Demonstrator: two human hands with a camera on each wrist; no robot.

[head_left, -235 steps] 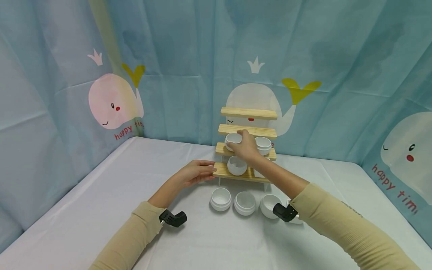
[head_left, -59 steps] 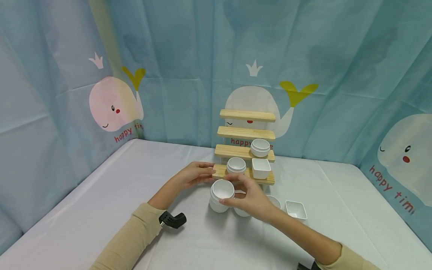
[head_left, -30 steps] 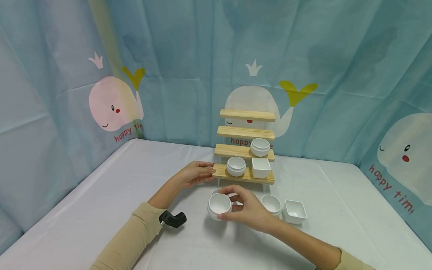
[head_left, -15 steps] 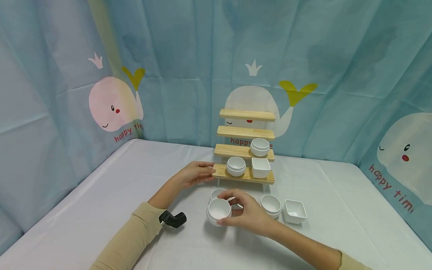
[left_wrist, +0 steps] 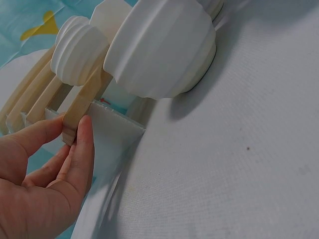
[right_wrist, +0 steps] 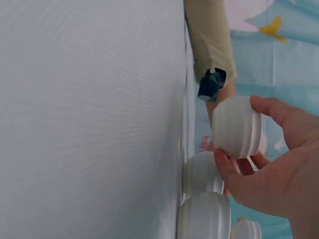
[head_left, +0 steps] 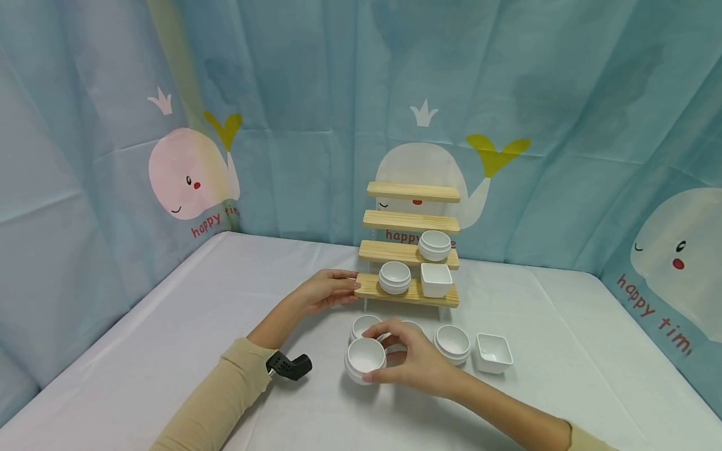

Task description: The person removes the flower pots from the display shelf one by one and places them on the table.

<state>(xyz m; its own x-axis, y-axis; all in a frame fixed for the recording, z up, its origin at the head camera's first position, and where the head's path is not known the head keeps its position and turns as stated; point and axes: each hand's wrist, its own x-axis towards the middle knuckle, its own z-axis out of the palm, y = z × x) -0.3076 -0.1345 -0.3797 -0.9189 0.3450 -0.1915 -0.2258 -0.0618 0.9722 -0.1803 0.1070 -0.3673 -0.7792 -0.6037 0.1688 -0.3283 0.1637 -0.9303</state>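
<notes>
My left hand pinches the left end of the bottom shelf board of a wooden tiered stand; the left wrist view shows thumb and fingers on the board's end. Between the thumb and fingers of my right hand is a small white round bowl, opening up. The right wrist view shows this bowl raised off the tablecloth. Just behind it sits another round bowl, partly covered. A further round bowl is mostly hidden by the right hand.
On the bottom board stand a round bowl and a square bowl. One round bowl is on the second board's right. Another round bowl and a square bowl are on the table, right of my right hand.
Earliest, my right hand gripped a round bowl at the second board's left; that bowl is now off the stand, held over the table. Lately it moved slightly nearer me. My left hand stayed put.
</notes>
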